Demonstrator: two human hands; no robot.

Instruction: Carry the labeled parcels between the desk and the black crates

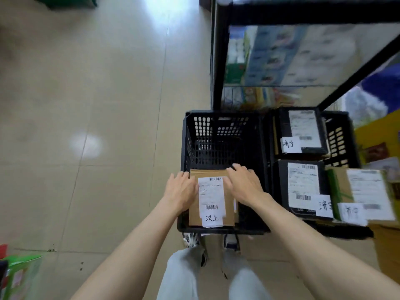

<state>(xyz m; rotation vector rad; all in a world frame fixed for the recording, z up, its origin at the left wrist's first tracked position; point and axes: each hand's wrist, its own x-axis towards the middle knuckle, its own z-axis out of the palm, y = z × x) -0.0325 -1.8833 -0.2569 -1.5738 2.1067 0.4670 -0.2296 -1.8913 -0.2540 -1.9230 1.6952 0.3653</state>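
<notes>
Both hands hold parcel (213,200) flat, long axis fwd, in L crate (220,135).

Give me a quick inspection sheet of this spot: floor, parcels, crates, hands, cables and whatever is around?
Surface: beige tiled floor, with glare patches.
Job's things: left black crate holds one brown parcel with a white label; right black crate holds two black parcels, both labeled; a green-taped brown parcel lies at its right edge.
Clutter: green box at the lower left corner of the floor.
Hands: left hand and right hand lie on the brown parcel's sides, fingers curled over its far edge.
Cables: nothing seen.
Surroundings: black shelf frame behind the crates, with blurred colourful goods; the person's shoes show below the crate.
</notes>
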